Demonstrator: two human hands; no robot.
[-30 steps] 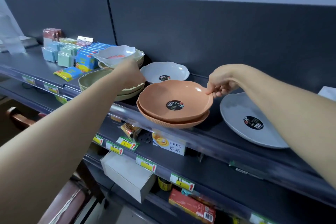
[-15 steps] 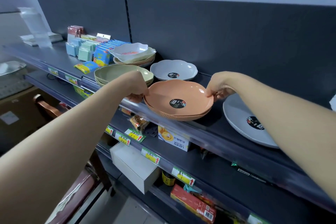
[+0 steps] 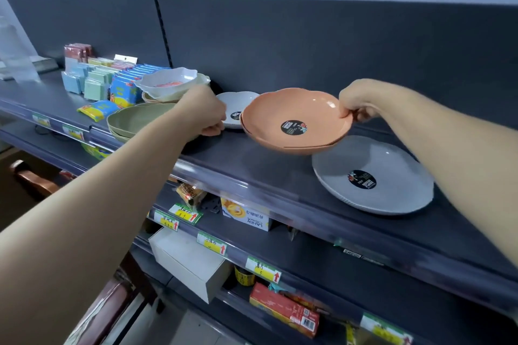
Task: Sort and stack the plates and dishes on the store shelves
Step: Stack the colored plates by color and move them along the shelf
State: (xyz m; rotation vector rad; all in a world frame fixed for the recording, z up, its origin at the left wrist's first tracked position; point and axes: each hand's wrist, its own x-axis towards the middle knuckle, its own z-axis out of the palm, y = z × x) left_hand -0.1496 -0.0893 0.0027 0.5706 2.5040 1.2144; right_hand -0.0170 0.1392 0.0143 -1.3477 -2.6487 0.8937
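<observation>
Mid-move, the right hand (image 3: 356, 109) pinches the rim of the stacked orange dishes (image 3: 280, 109), tilted above the shelf (image 3: 252, 168) beside the grey plate (image 3: 392, 199), the left hand (image 3: 204, 115) curled, grip unclear; next, likely a level set-down

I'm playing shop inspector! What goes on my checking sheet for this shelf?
Surface: dark shelf, carrying dishes and packets.
Job's things: two stacked orange dishes, held up by the rim; grey plate at right; white dish behind; green dishes and white bowls stacked at left.
Clutter: packets at far left.
Hands: right hand pinches the orange dishes' rim; left hand is curled by the white dish, grip unclear.
Cables: maybe one, a thin dark loop on the lower left shelf.
Surroundings: lower shelves with boxes and price tags; grey back panel.
</observation>
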